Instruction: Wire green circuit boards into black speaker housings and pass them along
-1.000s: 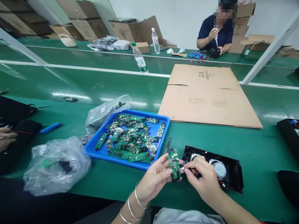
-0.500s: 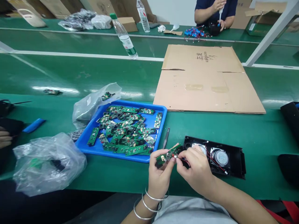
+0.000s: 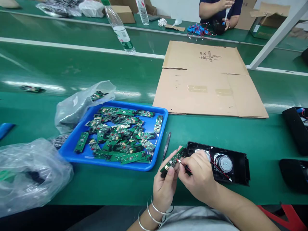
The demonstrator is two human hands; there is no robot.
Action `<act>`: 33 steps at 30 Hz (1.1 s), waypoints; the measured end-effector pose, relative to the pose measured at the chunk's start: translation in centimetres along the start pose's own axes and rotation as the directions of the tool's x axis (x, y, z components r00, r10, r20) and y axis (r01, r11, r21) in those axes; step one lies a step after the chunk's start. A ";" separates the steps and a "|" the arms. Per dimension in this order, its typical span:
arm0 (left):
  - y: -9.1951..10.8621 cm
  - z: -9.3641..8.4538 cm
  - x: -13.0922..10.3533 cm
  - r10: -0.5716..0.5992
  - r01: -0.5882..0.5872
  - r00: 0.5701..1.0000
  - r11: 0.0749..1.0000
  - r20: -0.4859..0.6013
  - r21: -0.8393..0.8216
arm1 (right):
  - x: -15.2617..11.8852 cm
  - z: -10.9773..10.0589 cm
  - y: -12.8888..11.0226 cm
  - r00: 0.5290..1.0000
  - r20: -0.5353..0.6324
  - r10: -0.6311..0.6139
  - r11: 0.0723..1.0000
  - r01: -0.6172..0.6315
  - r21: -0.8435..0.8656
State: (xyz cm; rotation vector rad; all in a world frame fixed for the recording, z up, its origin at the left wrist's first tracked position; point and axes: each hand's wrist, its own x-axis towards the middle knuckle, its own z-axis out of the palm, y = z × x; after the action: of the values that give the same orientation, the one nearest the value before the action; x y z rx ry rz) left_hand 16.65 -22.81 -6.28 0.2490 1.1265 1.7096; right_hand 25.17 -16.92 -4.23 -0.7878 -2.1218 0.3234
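Observation:
A green circuit board is gripped in my left hand, tilted up toward the right. My right hand pinches a small white wire connector against the board's edge; whether it is seated in its socket I cannot tell. Just behind my right hand lies a black speaker housing with two round speakers and red and black wires. My right hand covers part of the nearer speaker. Left of my hands stands a blue tray holding many loose circuit boards.
Tweezers lie between tray and housing. Plastic bags sit at the left. A flattened cardboard box spans the back, near a water bottle. Black housings stand at the right edge. Across the bench, a person works.
The view has turned slightly right, so the scene shifts left. My left thumb has moved onto the board's face, while my right hand still pinches the connector at the board.

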 end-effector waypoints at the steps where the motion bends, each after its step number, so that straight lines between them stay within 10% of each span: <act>1: 0.0 0.0 0.0 -0.013 0.013 1.000 1.000 0.009 -0.013 | 0.0 -0.1 0.0 1.000 0.001 -0.005 1.000 0.005 -0.003; 23: -0.7 1.1 0.2 -0.023 0.016 0.999 0.989 -0.044 -0.148 | -1.3 0.8 0.7 0.995 0.013 -0.104 0.992 0.105 -0.075; 33: 3.5 -1.3 0.2 -0.224 0.228 0.973 0.924 -0.049 0.308 | -0.4 -1.4 0.7 0.958 0.213 -0.190 0.978 0.203 -0.042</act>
State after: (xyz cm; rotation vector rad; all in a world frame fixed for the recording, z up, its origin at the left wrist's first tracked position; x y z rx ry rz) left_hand 13.51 -23.44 -4.36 0.2915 1.3800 1.3278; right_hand 26.74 -16.70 -3.94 -0.5924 -2.3958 0.2417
